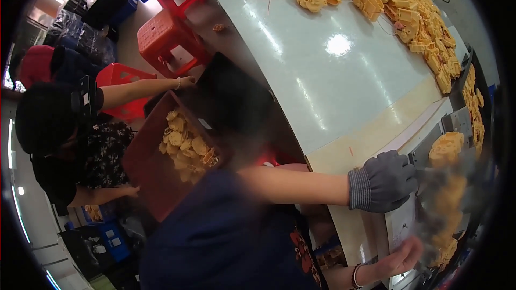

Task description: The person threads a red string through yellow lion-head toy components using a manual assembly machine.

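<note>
My left hand (384, 181), in a grey knitted glove, is closed at the right edge of the workbench (301, 91), beside a grey machine or fixture (457, 122). What its fingers hold, if anything, is hidden. Lower down is my bare right hand (403, 260), with a dark bead bracelet at the wrist; motion smears its fingers. Close to both hands lie yellow moulded plastic parts (446, 147), partly lost in a grey blur. A large heap of similar yellow parts (371, 0), some with thin wires, covers the far side of the bench.
To my left, another person (54, 123) in dark clothes holds a tilted reddish-brown bin (148, 169) containing yellow pieces (185, 147). Red plastic stools (166, 37) stand beyond. Blue crates (113, 239) and dark boxes line the far left. More yellow parts (473, 102) lie behind the machine.
</note>
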A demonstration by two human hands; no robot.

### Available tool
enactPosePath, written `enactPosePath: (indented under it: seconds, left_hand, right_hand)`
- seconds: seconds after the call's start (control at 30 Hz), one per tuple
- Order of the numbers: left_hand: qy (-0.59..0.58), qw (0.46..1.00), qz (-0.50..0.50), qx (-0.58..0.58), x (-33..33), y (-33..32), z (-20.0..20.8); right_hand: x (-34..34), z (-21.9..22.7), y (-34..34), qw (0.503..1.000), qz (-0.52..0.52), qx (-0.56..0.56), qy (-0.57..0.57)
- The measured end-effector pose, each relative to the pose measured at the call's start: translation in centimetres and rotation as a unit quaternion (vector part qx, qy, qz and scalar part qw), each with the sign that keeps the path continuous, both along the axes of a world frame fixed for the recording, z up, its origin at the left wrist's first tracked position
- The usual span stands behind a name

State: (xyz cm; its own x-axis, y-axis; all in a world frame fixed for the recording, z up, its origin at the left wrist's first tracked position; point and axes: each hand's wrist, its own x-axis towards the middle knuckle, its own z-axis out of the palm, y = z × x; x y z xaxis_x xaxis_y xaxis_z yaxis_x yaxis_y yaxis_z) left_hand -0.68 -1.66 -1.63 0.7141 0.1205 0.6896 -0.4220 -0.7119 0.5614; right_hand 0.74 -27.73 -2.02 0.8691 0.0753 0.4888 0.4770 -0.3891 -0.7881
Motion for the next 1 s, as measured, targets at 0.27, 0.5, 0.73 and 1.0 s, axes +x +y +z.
enactPosePath:
  seconds: [0.27,0.5,0.73,1.0]
  left_hand:
    - [-0.019,1.000,0.008,0.003,0.0,0.0,0.0]
    - [-0.006,1.000,0.023,0.014,-0.1,-0.1,0.2]
    - [-0.023,0.999,0.029,0.012,0.1,-0.2,0.2]
    - [-0.006,1.000,0.011,0.015,-0.3,0.0,0.3]
  right_hand:
    - [0.0,0.1,-0.5,1.000,-0.010,-0.016,0.019]
    - [0.3,-0.5,-1.5,0.999,-0.011,-0.001,0.039]
    - [0.4,-1.2,-1.4,1.000,-0.003,0.013,-0.004]
    - [0.0,-1.2,-1.7,0.999,-0.006,0.020,0.039]
